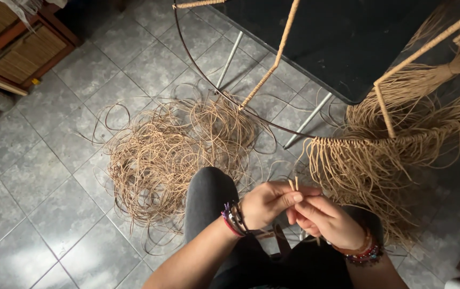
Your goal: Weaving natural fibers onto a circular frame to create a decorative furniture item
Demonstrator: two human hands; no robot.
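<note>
My left hand (269,202) and my right hand (326,218) meet over my lap, both pinching the same thin tan rattan strands (294,183), whose cut ends stick up between the fingertips. Each wrist carries beaded bracelets. Just above and to the right of the hands hangs a fringe of loose strands (358,171) from a partly woven round metal frame (272,126). Several frame bars (275,56) are wrapped in the same tan fibre.
A large tangled pile of rattan strands (171,152) lies on the grey tiled floor to the left of my knee (211,187). A black table (337,37) on white legs stands behind the frame. A wooden cabinet (16,48) sits at the top left.
</note>
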